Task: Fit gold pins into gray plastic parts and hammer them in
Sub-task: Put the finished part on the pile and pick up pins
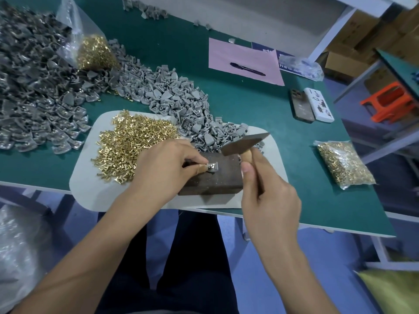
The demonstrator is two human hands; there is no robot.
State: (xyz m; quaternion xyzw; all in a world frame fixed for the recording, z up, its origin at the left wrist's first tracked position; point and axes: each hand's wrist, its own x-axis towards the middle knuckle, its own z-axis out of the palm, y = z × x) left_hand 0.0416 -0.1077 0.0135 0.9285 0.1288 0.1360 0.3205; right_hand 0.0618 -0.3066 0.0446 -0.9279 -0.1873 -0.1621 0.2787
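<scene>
My left hand (166, 165) pinches a small gray plastic part (212, 167) and holds it flat on a dark metal block (217, 180). My right hand (269, 200) grips the wooden handle of a hammer (243, 143), whose dark head hangs just above and behind the part. A loose heap of gold pins (133, 143) lies on the pale mat (90, 186) left of the block. Light gray parts (181, 100) are heaped behind the block.
A big pile of darker gray parts (34, 91) covers the left of the green table (294, 155). An open bag of pins (95, 53) stands at the back, a sealed one (343, 164) at the right. Two phones (311, 105), pink paper with a pen (247, 69).
</scene>
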